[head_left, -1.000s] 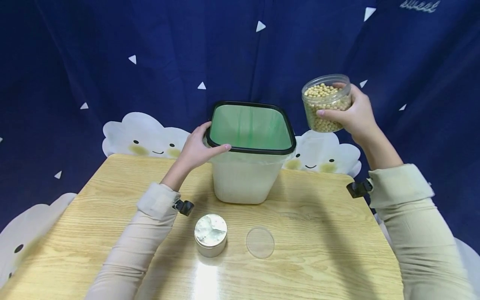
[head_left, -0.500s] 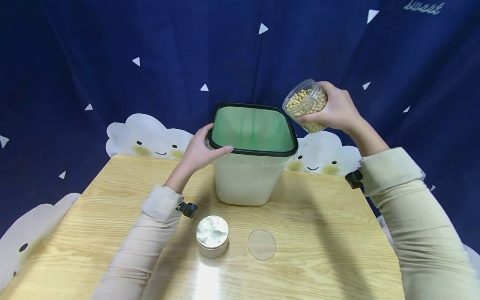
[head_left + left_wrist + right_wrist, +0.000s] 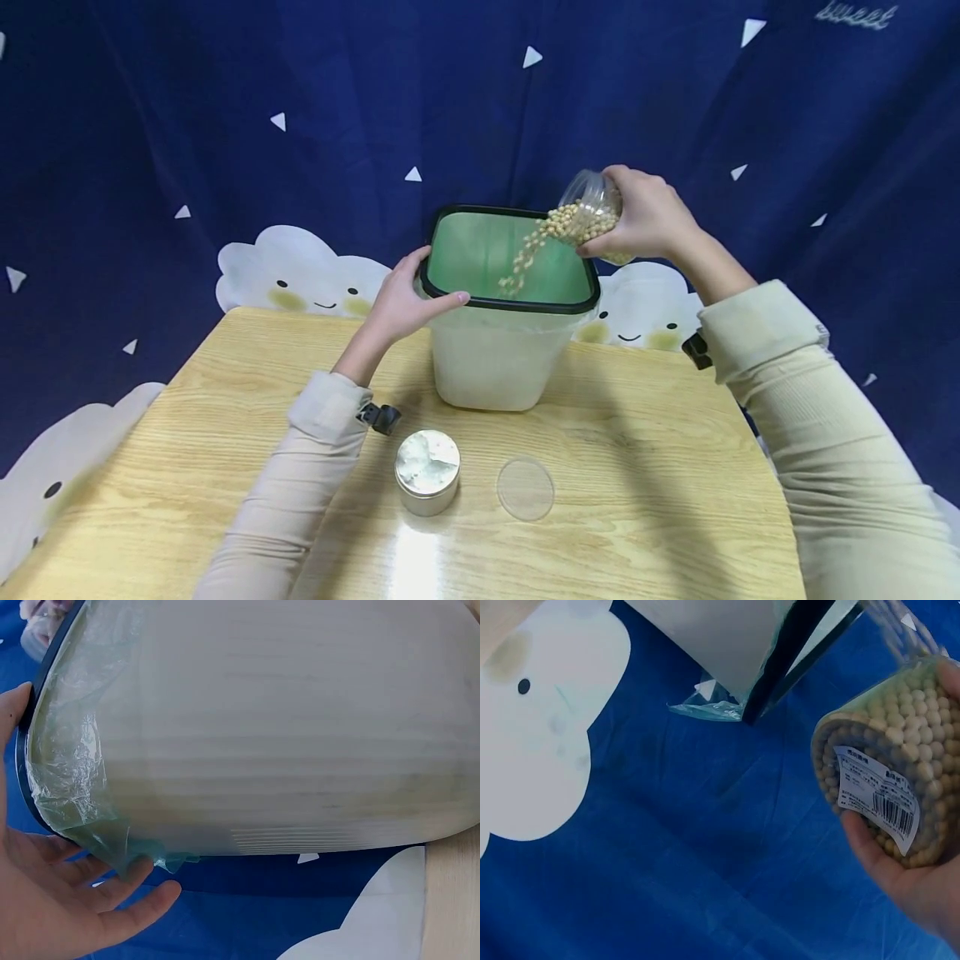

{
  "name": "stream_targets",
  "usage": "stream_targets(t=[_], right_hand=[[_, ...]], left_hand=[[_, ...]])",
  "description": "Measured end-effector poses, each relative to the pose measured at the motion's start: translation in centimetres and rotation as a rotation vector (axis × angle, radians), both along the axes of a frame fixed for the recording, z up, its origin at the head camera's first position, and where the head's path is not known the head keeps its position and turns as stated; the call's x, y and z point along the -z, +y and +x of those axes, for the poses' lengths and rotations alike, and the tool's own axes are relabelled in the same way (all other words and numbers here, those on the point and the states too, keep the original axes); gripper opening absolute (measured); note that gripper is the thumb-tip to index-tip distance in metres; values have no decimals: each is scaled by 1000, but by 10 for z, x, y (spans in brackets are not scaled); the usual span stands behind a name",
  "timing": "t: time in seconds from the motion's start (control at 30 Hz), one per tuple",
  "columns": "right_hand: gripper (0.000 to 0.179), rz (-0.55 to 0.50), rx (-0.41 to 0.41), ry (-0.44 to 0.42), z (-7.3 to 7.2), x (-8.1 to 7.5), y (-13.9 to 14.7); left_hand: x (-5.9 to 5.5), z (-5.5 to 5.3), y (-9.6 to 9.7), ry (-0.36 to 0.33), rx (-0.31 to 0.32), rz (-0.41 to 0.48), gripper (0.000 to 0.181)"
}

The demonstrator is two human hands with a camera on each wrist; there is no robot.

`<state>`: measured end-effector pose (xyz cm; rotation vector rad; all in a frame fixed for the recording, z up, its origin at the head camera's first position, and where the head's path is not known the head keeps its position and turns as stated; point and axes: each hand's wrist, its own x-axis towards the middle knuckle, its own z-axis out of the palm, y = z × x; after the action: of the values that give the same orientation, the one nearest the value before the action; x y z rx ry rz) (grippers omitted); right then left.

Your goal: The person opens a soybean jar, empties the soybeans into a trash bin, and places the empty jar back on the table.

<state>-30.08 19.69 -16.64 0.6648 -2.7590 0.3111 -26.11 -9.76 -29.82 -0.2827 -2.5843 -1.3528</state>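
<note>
A whitish trash bin [image 3: 487,367] with a black rim and a green liner bag [image 3: 472,250] stands upright on the table. My left hand [image 3: 401,302] grips its near left corner, thumb over the rim and fingers around the outside. The bag's loose edge hangs by those fingers in the left wrist view. Above the bin's right side my right hand [image 3: 651,212] holds a clear plastic jar [image 3: 588,188], tipped leftward. Pale yellow round beans [image 3: 528,250] stream from its mouth into the bin. A barcode label [image 3: 877,796] shows on the jar's bottom in the right wrist view.
In front of the bin stands a small round tin [image 3: 427,473] with white contents. A clear round disc [image 3: 526,489] lies flat to its right on the wooden table [image 3: 645,517]. A dark blue curtain [image 3: 337,108] with white clouds hangs behind.
My right hand has moved the jar left to the bin and tipped it from nearly upright; beans now fall out. The left hand keeps its grip on the rim.
</note>
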Motion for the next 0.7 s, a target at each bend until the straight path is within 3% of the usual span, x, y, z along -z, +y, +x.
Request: stream_targets(t=[0.27, 0.7], right_hand=[[90, 109, 19, 6, -1, -2, -5], [90, 166, 8, 32, -3, -2, -8]], left_hand=[[1, -1, 1, -7, -1, 9, 93], [2, 0, 0, -4, 2, 29, 93]])
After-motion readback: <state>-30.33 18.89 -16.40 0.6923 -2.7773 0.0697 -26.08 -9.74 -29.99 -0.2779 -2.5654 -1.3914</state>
